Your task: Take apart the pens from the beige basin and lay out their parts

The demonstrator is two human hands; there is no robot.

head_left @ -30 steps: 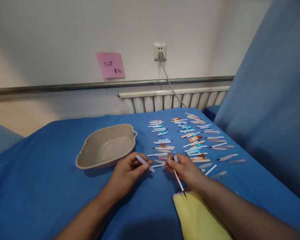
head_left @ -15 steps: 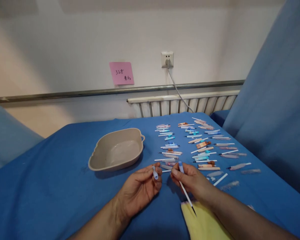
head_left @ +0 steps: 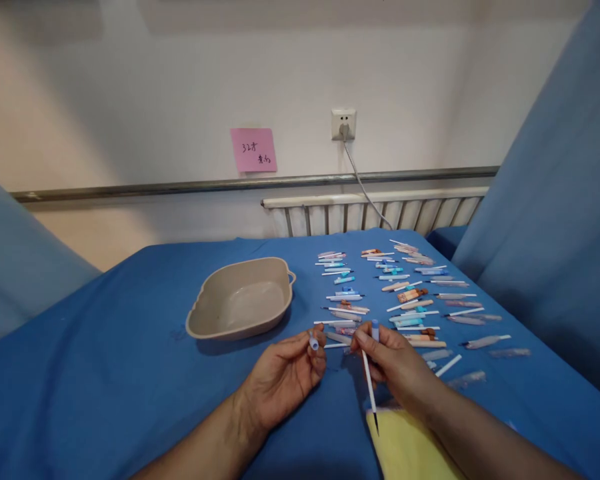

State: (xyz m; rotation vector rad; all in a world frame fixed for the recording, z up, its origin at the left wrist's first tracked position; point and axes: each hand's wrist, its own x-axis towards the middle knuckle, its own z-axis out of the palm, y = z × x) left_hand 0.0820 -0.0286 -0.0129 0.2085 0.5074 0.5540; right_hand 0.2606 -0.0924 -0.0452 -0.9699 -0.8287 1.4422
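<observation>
My left hand [head_left: 287, 383] pinches a short pale blue pen barrel [head_left: 313, 343], its open round end facing me. Level with it, to the right, my right hand [head_left: 403, 367] is closed on a white pen refill [head_left: 369, 387]. The refill's dark tip points down toward the yellow cloth [head_left: 415, 447]. A blue pen piece [head_left: 375, 331], perhaps a cap, stands up between the same fingers. The two hands are apart. Beyond them lie rows of pen parts, such as a light blue pen barrel [head_left: 344, 298], with white refills among them.
A beige plastic basin [head_left: 237, 332] sits left of the rows on the blue-covered table [head_left: 105, 373]. Behind are a metal rail [head_left: 190, 188], a pink note [head_left: 253, 150] and a wall socket [head_left: 343, 125] with a plugged cord. A blue curtain [head_left: 545, 200] hangs at the right.
The refill in my right hand has swung to a steeper angle, its tip moving left. My left hand keeps its hold on the barrel. The whole view has shifted slightly.
</observation>
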